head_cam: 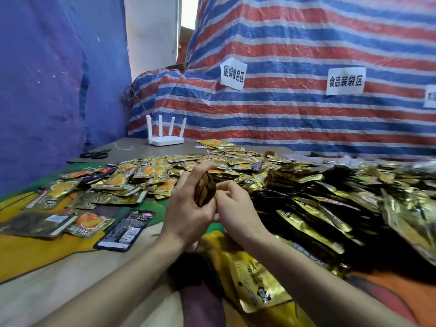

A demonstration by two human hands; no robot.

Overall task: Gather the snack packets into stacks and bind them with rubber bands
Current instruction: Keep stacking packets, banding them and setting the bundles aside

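My left hand [188, 206] grips a small stack of brownish snack packets [204, 190], held upright on edge in the middle of the view. My right hand [236, 206] is right beside it, its curled fingers touching the stack's right side; whether a rubber band is between the fingers is hidden. A wide heap of gold and black snack packets [295, 185] covers the surface behind and to the right. Loose packets [89, 223] lie flat at the left. A large gold packet [254, 277] lies under my right forearm.
A white router [165, 138] with several antennas stands at the back on a grey board, black scissors [94, 154] to its left. A striped tarpaulin [306, 55] with paper labels rises behind the heap, and a blue sheet [47, 90] hangs at the left.
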